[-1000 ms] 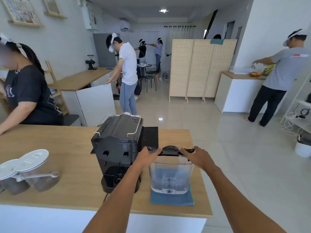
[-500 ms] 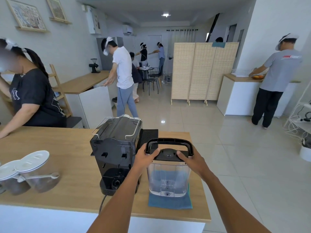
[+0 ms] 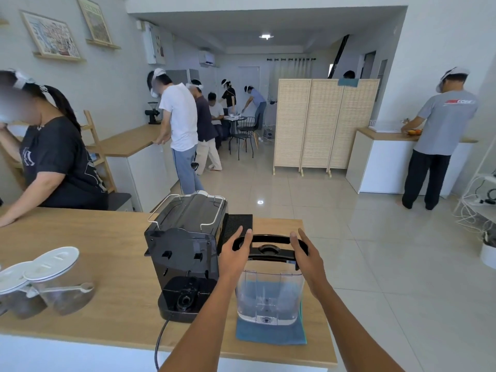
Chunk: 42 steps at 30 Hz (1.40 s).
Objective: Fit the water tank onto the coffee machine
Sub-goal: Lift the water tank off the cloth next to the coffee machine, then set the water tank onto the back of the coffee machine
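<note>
The water tank (image 3: 269, 296) is clear plastic with a black lid and a raised black carry handle (image 3: 268, 238). It stands on a blue cloth (image 3: 271, 335) near the counter's front right. My left hand (image 3: 234, 257) presses the lid's left end, fingers lying over the handle. My right hand (image 3: 306, 259) clasps the lid's right end. Just left of the tank stands the black coffee machine (image 3: 185, 237), its rear side toward me, with the empty tank seat (image 3: 185, 299) at its base.
The wooden counter (image 3: 107, 237) ends just right of the tank. Two lidded jars (image 3: 61, 280) lie at the left. A black grate (image 3: 239, 221) sits behind the machine, whose power cord (image 3: 159, 342) hangs over the front edge. A person (image 3: 53, 157) leans on the counter's far left.
The tank's handle has swung from flat to upright. My hands have shifted from the handle to the two ends of the lid. The tank stays on the cloth.
</note>
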Motion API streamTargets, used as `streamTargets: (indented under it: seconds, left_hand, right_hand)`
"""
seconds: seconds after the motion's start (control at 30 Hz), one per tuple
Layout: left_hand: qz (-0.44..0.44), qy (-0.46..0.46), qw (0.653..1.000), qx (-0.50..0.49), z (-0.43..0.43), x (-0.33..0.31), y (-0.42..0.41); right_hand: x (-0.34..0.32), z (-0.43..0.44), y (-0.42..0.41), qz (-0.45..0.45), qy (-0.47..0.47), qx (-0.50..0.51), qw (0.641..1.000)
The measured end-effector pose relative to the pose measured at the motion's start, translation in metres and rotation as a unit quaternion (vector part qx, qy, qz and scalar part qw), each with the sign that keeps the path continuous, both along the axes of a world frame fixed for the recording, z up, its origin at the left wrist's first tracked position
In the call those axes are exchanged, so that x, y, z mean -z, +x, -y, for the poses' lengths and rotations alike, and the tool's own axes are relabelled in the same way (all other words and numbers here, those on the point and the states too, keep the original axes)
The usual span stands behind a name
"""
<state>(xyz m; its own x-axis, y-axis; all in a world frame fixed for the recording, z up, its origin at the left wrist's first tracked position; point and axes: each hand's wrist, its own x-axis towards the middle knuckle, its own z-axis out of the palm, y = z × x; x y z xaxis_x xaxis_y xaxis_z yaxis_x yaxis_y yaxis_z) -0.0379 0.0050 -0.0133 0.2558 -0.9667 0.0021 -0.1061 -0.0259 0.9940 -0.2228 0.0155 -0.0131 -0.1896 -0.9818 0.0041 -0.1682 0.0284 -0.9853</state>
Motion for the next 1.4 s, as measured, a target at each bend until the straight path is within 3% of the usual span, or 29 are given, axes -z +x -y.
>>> streamTargets:
  seconds: [0.2,0.33,0.4,0.5,0.77,1.13,1.4]
  left_hand:
    - [0.000,-0.007,0.999,0.045,-0.005,-0.002,0.006]
    - [0.043,0.004,0.995,0.086,-0.015,0.003,0.015]
    - [0.106,0.006,0.987,0.123,-0.024,0.012,0.023]
    - [0.261,0.003,0.947,0.188,-0.033,0.028,0.030]
    - [0.366,-0.007,0.903,0.225,-0.035,0.025,0.036]
    - [0.297,-0.066,0.923,0.237,-0.045,0.031,0.045]
    - [0.280,-0.079,0.941,0.175,-0.068,0.015,0.079]
  right_hand:
    - [-0.001,-0.006,-0.002,0.014,-0.014,-0.022,1.000]
    - [0.011,-0.011,-0.014,-0.071,-0.021,-0.057,0.996]
    - [0.023,-0.014,-0.021,-0.131,-0.017,-0.090,0.987]
    - [0.038,-0.020,-0.025,-0.212,-0.030,-0.128,0.968]
    - [0.041,-0.022,-0.028,-0.244,-0.076,-0.152,0.955]
    - [0.041,-0.027,-0.025,-0.219,-0.090,-0.156,0.959]
    - [0.019,-0.044,0.010,-0.188,-0.133,-0.154,0.961]
